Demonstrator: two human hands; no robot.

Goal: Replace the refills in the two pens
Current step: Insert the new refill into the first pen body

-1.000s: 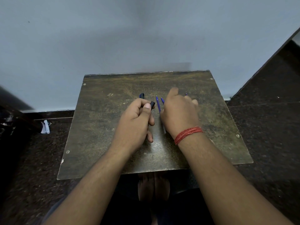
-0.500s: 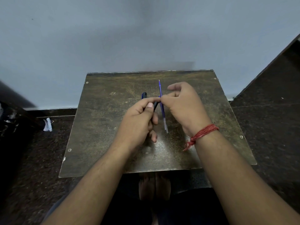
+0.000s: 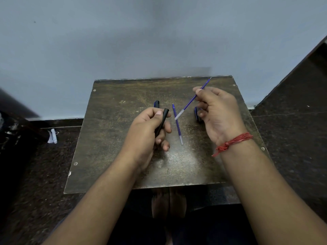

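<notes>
- My left hand [image 3: 147, 129] grips a black pen barrel [image 3: 162, 122], fingers curled round it, open end tilted up and away.
- My right hand [image 3: 218, 114] pinches a blue refill [image 3: 192, 99] between thumb and fingers, slanted above the table [image 3: 109, 138], clear end down-left.
- A second refill [image 3: 177, 124] lies flat between my hands.
- One dark blue pen part [image 3: 156, 103] lies beyond my left hand; another [image 3: 196, 113] sits partly hidden behind my right fingers.

Single head-worn view, wide-angle, looking forward and down (close over the board [image 3: 113, 147]), wall [image 3: 159, 36] behind
</notes>
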